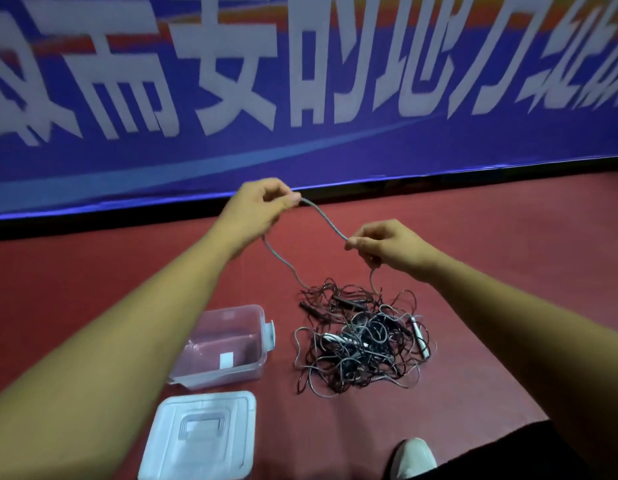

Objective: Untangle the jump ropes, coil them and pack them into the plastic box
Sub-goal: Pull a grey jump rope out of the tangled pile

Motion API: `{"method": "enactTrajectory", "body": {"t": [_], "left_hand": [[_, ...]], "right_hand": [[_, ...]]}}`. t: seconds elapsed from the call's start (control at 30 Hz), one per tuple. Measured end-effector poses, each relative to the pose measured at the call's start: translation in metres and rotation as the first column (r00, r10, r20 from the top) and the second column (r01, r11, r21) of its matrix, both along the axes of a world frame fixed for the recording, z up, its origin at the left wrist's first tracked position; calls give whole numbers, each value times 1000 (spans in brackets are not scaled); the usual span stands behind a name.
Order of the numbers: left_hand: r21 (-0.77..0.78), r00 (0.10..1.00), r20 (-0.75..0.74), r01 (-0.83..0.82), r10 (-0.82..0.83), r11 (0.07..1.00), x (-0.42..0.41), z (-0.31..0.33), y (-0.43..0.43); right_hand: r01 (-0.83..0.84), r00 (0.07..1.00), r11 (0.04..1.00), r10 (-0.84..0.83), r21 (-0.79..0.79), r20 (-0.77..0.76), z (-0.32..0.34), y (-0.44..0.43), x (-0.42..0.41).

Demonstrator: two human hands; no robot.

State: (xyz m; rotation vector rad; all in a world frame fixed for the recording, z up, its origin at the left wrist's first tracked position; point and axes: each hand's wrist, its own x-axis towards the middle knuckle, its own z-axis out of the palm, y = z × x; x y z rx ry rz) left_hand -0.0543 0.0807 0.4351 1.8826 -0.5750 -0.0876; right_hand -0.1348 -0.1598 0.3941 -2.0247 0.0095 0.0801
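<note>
Head view: my left hand (262, 206) and right hand (383, 247) each pinch one grey rope (323, 216), strung between my fingertips (293, 199). Below them lies the tangle (363, 341), with the open box (231, 341) left of it. It looks light, limp and snaggy; I'd grip near a handle (420, 336).

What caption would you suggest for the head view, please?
Left hand and right hand hold a grey rope above the tangle beside the open box.
</note>
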Motion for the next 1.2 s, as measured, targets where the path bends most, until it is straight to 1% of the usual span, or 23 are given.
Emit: {"method": "enactTrajectory", "body": {"t": [0.1, 0.17, 0.23, 0.33, 0.4, 0.47, 0.5, 0.57, 0.6, 0.63, 0.67, 0.73, 0.8, 0.87, 0.9, 1.0, 1.07, 1.1, 1.13, 1.17, 1.2], "left_hand": [[-136, 995, -69, 64, -73, 989, -18, 48, -9], [-167, 991, -63, 106, -117, 980, -29, 76, -13], [-164, 988, -34, 141, -149, 976, -39, 99, -14], [-167, 992, 8, 123, -123, 978, -47, 118, -6], [-173, 998, 31, 59, -54, 983, -47, 116, 3], [-185, 1000, -2, -5, 5, 983, -43, 98, 18], [-204, 998, -62, -20, 7, 979, -43, 84, 26], [-292, 970, -234, -4, -67, 956, -44, 50, 43], [-291, 947, -297, 33, -123, 956, -45, 31, 48], [-242, 928, -329, 95, -173, 966, -50, 10, 50], [-150, 913, -349, 166, -209, 975, -56, -9, 50], [-12, 882, -399, 266, -249, 964, -74, -42, 41], [5, 860, -425, 313, -281, 950, -87, -64, 29], [49, 895, -363, 297, -260, 954, -90, -73, 22], [29, 906, -355, 258, -231, 966, -88, -75, 22], [-99, 927, -359, 78, -109, 992, -78, -60, 31], [-140, 948, -311, 20, -63, 990, -69, -39, 39], [-166, 953, -298, 9, -60, 986, -66, -29, 43], [-187, 956, -286, 7, -61, 982, -63, -20, 46], [-188, 961, -268, 13, -64, 982, -60, -13, 50], [-165, 966, -249, 33, -74, 986, -57, -10, 52]], "right_hand": [[-51, 999, 996, 51, 71, -10, 13, 19, -17], [-94, 995, 990, 97, 102, -20, 23, 38, -25], [-136, 991, 987, 137, 91, -4, 33, 56, -31], [-199, 980, 978, 197, 60, 37, 34, 73, -39], [-166, 986, 980, 161, 105, 52, 32, 80, -44], [-106, 993, 977, 95, 182, 71, 37, 84, -47], [-85, 995, 969, 69, 233, 76, 41, 86, -46], [-65, 996, 938, 41, 341, 79, 51, 90, -43], [-62, 996, 918, 34, 391, 79, 57, 92, -40], [-60, 997, 898, 30, 435, 75, 62, 94, -36], [-60, 997, 880, 32, 472, 68, 68, 97, -33], [-66, 997, 853, 41, 517, 60, 83, 104, -28], [-49, 998, 836, 17, 547, 64, 98, 111, -22], [1, 996, 833, -49, 553, 71, 109, 111, -16], [37, 993, 843, -94, 537, 78, 112, 108, -14], [143, 976, 878, -203, 456, 84, 103, 88, -9], [192, 976, 883, -218, 429, 13, 84, 72, -9], [222, 973, 903, -230, 367, -24, 72, 65, -10], [264, 964, 935, -259, 236, -53, 62, 61, -11], [303, 951, 952, -300, 37, -76, 53, 59, -14], [320, 938, 933, -336, -163, -82, 45, 61, -17]]}}
